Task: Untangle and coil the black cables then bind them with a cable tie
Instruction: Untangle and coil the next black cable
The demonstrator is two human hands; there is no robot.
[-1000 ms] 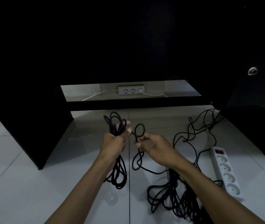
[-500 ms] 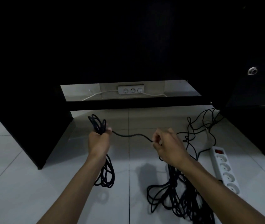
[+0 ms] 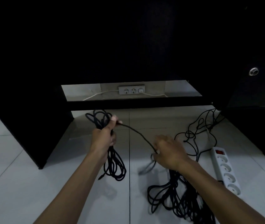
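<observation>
My left hand (image 3: 104,137) grips a coiled bundle of black cable (image 3: 114,165); loops stick out above the fist and hang below it to just above the floor. From the fist a free strand (image 3: 136,131) runs down and right to my right hand (image 3: 169,152), which pinches it between thumb and fingers. Below my right hand a loose tangle of black cable (image 3: 173,199) lies on the tiled floor. More thin black cable (image 3: 198,128) snakes toward the dark cabinet at the right. No cable tie is in view.
A white power strip (image 3: 225,172) with a red switch lies on the floor at the right. A black desk (image 3: 31,126) stands ahead, its leg panels on both sides. Behind its lower rail a wall socket strip (image 3: 131,90) with white cords shows.
My right hand has slid down and nearer along the strand, which now slopes downward between the hands. My left hand still grips the coil and has barely moved.
</observation>
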